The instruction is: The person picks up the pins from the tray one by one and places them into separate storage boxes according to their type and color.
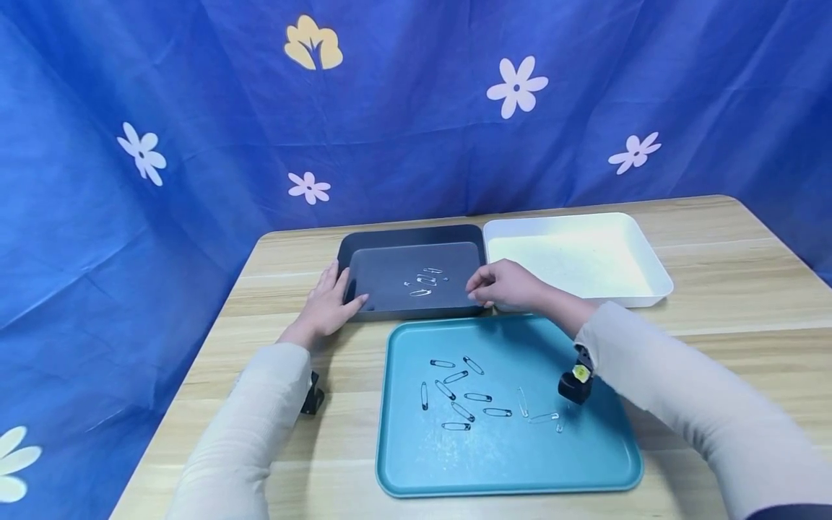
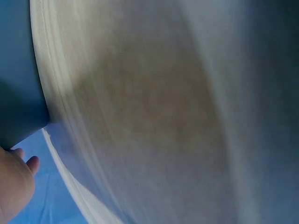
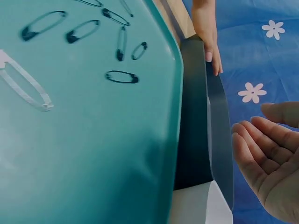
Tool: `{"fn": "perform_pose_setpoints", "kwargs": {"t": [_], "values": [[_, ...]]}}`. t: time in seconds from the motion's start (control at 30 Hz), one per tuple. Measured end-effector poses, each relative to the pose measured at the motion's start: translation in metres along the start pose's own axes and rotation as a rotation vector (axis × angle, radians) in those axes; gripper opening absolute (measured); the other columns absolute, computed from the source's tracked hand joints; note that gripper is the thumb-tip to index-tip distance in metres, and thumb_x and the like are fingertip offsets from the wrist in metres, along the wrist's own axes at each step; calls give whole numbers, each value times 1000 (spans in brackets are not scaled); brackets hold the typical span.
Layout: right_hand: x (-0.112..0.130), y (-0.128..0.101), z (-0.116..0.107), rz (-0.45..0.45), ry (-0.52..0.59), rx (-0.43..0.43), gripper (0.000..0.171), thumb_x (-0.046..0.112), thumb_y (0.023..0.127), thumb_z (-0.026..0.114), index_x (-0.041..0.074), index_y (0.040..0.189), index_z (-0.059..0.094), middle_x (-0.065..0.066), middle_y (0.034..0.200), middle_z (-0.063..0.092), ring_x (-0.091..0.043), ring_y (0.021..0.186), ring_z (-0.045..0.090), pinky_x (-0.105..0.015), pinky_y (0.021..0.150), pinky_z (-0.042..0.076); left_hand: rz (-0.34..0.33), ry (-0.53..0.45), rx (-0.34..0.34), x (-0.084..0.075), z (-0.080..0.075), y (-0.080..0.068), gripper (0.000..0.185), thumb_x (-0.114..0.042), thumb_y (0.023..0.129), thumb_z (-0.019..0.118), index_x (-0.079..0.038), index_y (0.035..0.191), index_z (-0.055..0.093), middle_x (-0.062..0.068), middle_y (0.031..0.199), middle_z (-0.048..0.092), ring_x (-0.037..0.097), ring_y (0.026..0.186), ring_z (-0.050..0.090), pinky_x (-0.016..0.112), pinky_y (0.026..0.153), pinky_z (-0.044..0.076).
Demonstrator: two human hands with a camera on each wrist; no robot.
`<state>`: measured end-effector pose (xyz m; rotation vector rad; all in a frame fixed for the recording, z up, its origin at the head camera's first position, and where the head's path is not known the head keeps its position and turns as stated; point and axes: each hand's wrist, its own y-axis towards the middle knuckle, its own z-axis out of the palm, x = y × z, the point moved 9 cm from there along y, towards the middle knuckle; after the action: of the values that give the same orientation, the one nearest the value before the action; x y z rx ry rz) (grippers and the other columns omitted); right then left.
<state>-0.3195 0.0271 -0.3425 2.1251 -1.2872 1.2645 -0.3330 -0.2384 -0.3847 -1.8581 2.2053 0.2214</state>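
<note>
My left hand (image 1: 327, 307) rests at the left wall of the dark grey tray (image 1: 383, 267), its thumb spread over the front left corner. Several silver safety pins (image 1: 425, 280) lie inside that tray. At the tray's right end hovers my right hand (image 1: 510, 285); the right wrist view shows its thumb (image 3: 282, 113) apart from loosely bent fingers, and no pin between them. The teal tray (image 1: 494, 462) in front holds several black safety pins (image 1: 478, 397) and a few silver ones (image 1: 544, 418). The left wrist view shows only part of the left hand (image 2: 14, 186).
A white tray (image 1: 565, 260) stands against the dark tray's right side, with only part of its floor hidden by my right arm. All three trays sit on a wooden table (image 1: 715, 318). Behind hangs a blue flowered cloth (image 1: 403, 108).
</note>
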Motion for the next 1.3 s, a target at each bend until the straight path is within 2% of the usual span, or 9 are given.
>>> {"fn": "perform_pose_setpoints", "kwargs": {"t": [0.33,0.5,0.67,0.77,1.07,1.3], "values": [[-10,-30,8,-39,-7,93,21,12,81,57,-3,96,62,-11,83,62,-22,73,57,-32,70,44,-1,-3,9,0,1,3,82,-58,84,31,1,137,10,19,141,-7,34,127,-5,53,97,6],[-12,-44,16,-82,-66,149,20,11,79,59,-1,94,64,-6,76,62,-15,67,54,-28,64,44,-8,-5,10,2,0,2,81,-58,85,31,0,137,9,18,141,-8,34,127,-6,53,97,5],[-16,-58,24,-133,-158,207,19,12,78,61,1,93,64,2,78,62,-9,71,55,-25,65,44,-11,-3,11,3,1,3,81,-57,85,31,0,137,10,18,142,-8,33,127,-7,53,97,6],[-20,-65,28,-151,-169,239,19,10,78,62,0,93,64,3,79,62,-7,72,56,-23,65,45,-10,-2,12,2,1,2,81,-57,85,31,0,137,10,18,142,-7,33,127,-7,53,97,6],[-29,-76,39,-186,-188,301,19,6,73,65,2,92,63,0,83,61,-6,73,54,-21,63,45,-4,-6,6,1,1,2,81,-57,84,32,1,137,12,19,142,-5,34,127,-5,53,97,7],[-36,-82,49,-198,-182,351,20,0,70,65,5,89,64,3,80,60,-6,64,51,-21,57,43,-4,-7,9,2,2,2,83,-59,83,31,1,137,11,19,142,-7,34,127,-5,53,97,6]]}}
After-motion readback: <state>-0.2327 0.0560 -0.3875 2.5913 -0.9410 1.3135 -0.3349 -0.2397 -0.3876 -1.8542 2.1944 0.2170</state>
